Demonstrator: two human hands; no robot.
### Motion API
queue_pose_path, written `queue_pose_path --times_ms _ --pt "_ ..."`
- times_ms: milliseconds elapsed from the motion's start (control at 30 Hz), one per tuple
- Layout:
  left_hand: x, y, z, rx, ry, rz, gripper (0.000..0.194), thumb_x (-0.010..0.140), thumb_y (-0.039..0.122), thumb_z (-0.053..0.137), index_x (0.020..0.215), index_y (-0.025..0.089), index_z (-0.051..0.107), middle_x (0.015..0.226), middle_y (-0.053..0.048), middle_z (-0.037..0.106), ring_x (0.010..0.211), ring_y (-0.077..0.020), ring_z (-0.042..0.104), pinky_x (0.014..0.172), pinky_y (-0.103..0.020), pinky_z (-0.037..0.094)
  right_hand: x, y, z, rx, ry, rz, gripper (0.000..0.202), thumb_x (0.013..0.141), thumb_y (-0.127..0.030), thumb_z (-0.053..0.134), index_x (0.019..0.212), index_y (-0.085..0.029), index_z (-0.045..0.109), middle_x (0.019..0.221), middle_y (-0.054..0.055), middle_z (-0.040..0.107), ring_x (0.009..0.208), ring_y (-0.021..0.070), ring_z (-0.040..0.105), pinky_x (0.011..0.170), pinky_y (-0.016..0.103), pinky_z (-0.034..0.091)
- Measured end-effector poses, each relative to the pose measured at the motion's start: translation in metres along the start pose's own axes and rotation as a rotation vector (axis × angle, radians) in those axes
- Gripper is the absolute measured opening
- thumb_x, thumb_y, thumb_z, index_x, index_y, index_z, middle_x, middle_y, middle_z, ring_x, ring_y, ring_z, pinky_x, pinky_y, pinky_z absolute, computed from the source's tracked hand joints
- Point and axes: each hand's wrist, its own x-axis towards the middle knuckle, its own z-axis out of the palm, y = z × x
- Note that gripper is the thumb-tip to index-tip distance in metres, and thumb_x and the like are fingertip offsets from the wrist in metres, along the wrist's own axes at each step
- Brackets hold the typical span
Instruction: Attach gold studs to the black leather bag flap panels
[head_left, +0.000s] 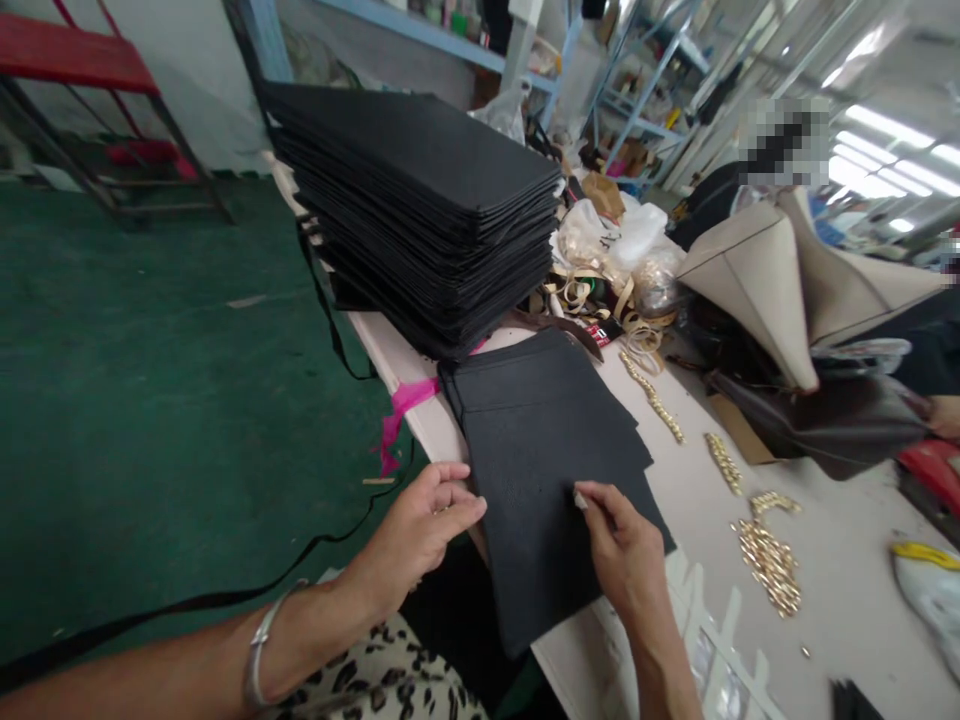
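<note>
A flat black leather-like panel (525, 490) lies at the table's near edge, over other black pieces. My left hand (431, 525) is at the panel's left edge, with thumb and fingers apart and nothing visible between them. Above the panel's middle, my right hand (622, 540) pinches a small whitish piece (580, 500) between thumb and forefinger. What the piece is cannot be made out. Small marks show on the panel between the hands. A tall stack of black panels (420, 160) stands just beyond.
Gold-coloured metal pieces (769, 565) and gold strips (724, 462) lie on the pale table (847, 540) to the right. Plastic bags (630, 240) and straps crowd the back. A beige and brown bag (757, 270) sits at right. Pink tape (409, 397) hangs off the left edge.
</note>
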Motion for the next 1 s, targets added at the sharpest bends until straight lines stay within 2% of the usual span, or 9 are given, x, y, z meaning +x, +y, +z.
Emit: queue_pose_path --times_ms 100,167,233,300,467,600,700,833,1000 --pt "0.001 0.005 0.004 0.127 -0.086 0.059 0.035 0.079 0.037 0.074 0.104 0.017 0.061 0.074 0.005 0.062 0.049 -0.0052 0.043 0.044 -0.018 0.031 -0.009 0.005 -0.003 0.139 0.002 0.161 0.031 0.089 -0.047 0.061 0.102 -0.022 0.073 0.094 0.004 0.074 0.087 0.0214 0.066 0.081 0.033 0.048" --pt "0.003 0.01 0.011 0.135 -0.185 0.112 0.026 0.078 0.034 0.076 0.094 0.016 0.066 0.079 0.001 0.068 0.068 -0.0112 0.06 0.062 -0.021 0.047 -0.012 0.006 -0.004 0.222 0.016 0.211 0.033 0.086 -0.049 0.065 0.101 -0.021 0.074 0.091 0.004 0.074 0.085 0.0209 0.065 0.08 0.033 0.048" --pt "0.007 0.014 0.022 0.077 -0.265 0.105 0.03 0.076 0.033 0.078 0.098 0.016 0.069 0.089 -0.003 0.074 0.086 -0.019 0.067 0.076 -0.028 0.053 -0.013 0.006 -0.004 0.286 0.035 0.229 0.033 0.084 -0.049 0.068 0.098 -0.02 0.074 0.085 0.003 0.073 0.079 0.0197 0.063 0.077 0.032 0.047" --pt "0.012 0.016 0.034 0.044 -0.284 0.058 0.034 0.074 0.033 0.079 0.101 0.015 0.069 0.091 -0.005 0.076 0.087 -0.0228 0.069 0.075 -0.031 0.054 -0.014 0.007 -0.003 0.35 0.048 0.242 0.033 0.082 -0.049 0.07 0.095 -0.019 0.075 0.08 0.002 0.071 0.074 0.0181 0.061 0.074 0.032 0.047" --pt "0.016 0.011 0.051 0.08 -0.26 -0.021 0.021 0.07 0.027 0.075 0.084 0.015 0.066 0.065 -0.001 0.069 0.061 -0.0175 0.064 0.054 -0.025 0.048 -0.02 0.006 -0.004 0.519 0.03 0.264 0.031 0.078 -0.046 0.075 0.091 -0.018 0.075 0.075 0.001 0.07 0.068 0.0157 0.059 0.069 0.031 0.048" --pt "0.013 0.004 0.047 0.091 -0.269 -0.107 0.028 0.067 0.032 0.077 0.074 0.02 0.053 0.04 0.011 0.044 0.031 -0.0069 0.034 0.036 -0.019 0.025 -0.031 0.002 -0.005 0.678 0.011 0.313 0.031 0.074 -0.043 0.079 0.092 -0.018 0.075 0.079 0.002 0.072 0.069 0.015 0.063 0.071 0.031 0.051" --pt "0.013 0.0 0.043 0.09 -0.287 -0.167 0.036 0.067 0.036 0.077 0.066 0.022 0.044 0.034 0.014 0.032 0.028 -0.0044 0.021 0.035 -0.019 0.017 -0.037 -0.004 -0.005 0.721 -0.011 0.354 0.029 0.074 -0.041 0.079 0.089 -0.017 0.075 0.077 0.002 0.071 0.067 0.0143 0.062 0.068 0.03 0.052" --pt "0.015 -0.001 0.041 0.077 -0.308 -0.225 0.038 0.067 0.038 0.074 0.059 0.023 0.04 0.031 0.012 0.03 0.028 -0.004 0.02 0.037 -0.02 0.015 -0.036 -0.012 -0.004 0.701 -0.02 0.335 0.024 0.073 -0.037 0.079 0.085 -0.017 0.077 0.069 0.001 0.067 0.063 0.0124 0.057 0.062 0.026 0.048" --pt "0.012 0.004 0.044 0.034 -0.292 -0.259 0.037 0.065 0.037 0.073 0.061 0.024 0.038 0.033 0.013 0.03 0.028 -0.0036 0.021 0.038 -0.021 0.014 -0.025 -0.018 -0.002 0.698 -0.047 0.342 0.024 0.072 -0.039 0.078 0.082 -0.018 0.078 0.062 -0.001 0.063 0.056 0.0109 0.053 0.055 0.025 0.047"
